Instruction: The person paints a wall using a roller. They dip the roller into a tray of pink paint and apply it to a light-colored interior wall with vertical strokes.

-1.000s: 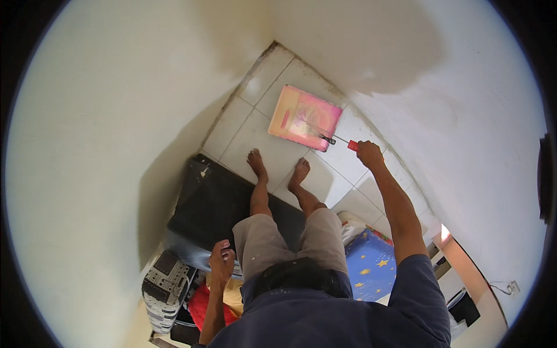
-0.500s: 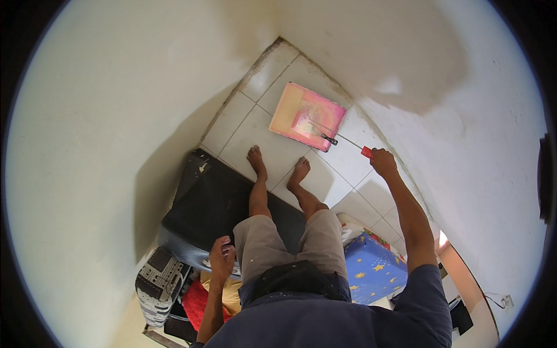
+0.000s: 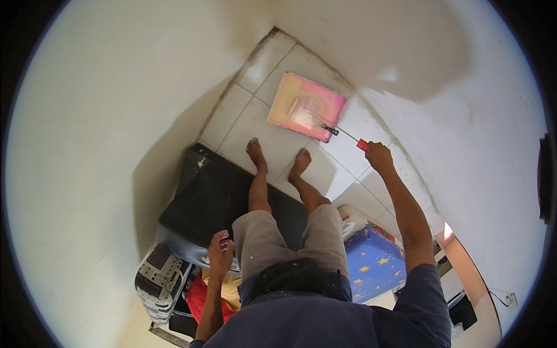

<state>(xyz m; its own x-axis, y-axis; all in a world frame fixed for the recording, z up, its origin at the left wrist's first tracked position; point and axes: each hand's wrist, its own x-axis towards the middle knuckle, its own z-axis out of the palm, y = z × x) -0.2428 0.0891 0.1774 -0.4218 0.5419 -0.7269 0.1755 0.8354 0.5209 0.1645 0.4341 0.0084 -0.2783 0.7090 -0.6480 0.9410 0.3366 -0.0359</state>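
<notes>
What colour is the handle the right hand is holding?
The handle in the right hand is red; the head view shows it.

Floor (image 3: 339,159) below & fwd-L of my R hand (image 3: 379,156): pale tiles, thin dk grout lines, grubby strip along edges at the walls. Tray (image 3: 277,101), pink/yellow, lies on tiles fwd-L of my grip, nr the far corner. My bare ft are on it too: R ft (image 3: 300,163) L of grip & slightly back, L ft (image 3: 255,152) further L again, both pointing approx. fwd, apart from tray. Soft shadow on tiles btwn R ft & grip. Black box (image 3: 223,200), back-L of grip, borders the tiles; its base is hidden, so can't tell how it meets floor.
</notes>
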